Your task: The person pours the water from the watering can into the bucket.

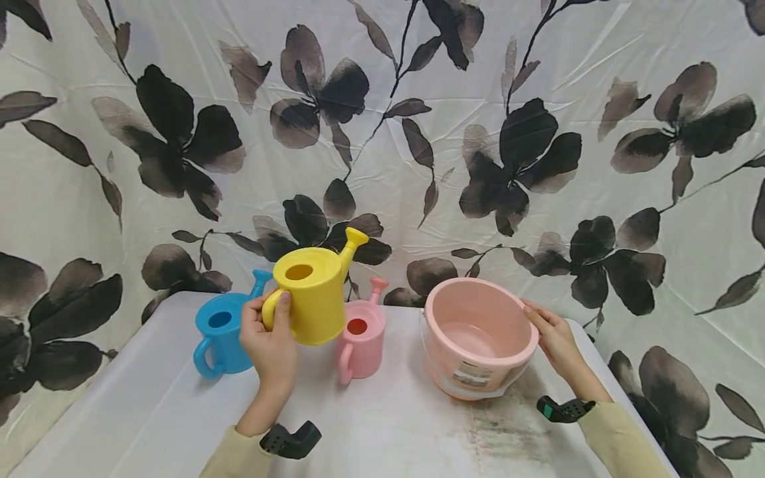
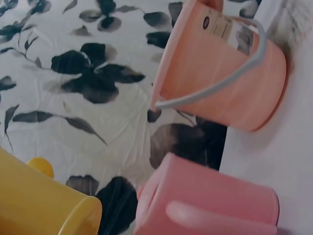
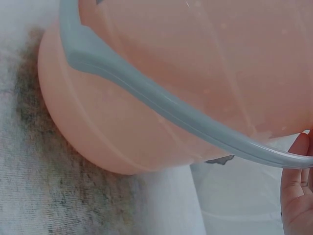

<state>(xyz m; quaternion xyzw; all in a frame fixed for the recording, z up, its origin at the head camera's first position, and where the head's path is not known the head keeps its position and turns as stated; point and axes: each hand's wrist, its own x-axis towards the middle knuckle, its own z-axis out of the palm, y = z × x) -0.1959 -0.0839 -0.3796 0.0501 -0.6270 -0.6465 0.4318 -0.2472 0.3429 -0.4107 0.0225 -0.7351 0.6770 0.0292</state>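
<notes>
1. Yellow watering can [image 1: 312, 299] is aloft near blue watering can [image 1: 232, 342] and pink watering can [image 1: 366, 346].
2. Pink bucket [image 1: 472, 315] shows its inside floor [image 1: 472, 342].
3. Left hand [image 1: 271, 355] grips yellow handle [image 1: 269, 309].
4. Right hand [image 1: 558, 342], fingers straight, touches bucket rim [image 1: 496, 360].

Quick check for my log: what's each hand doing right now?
Left hand: closed, holding the yellow watering can.
Right hand: at the pink bucket; whether it grips or only touches cannot be told.
</notes>
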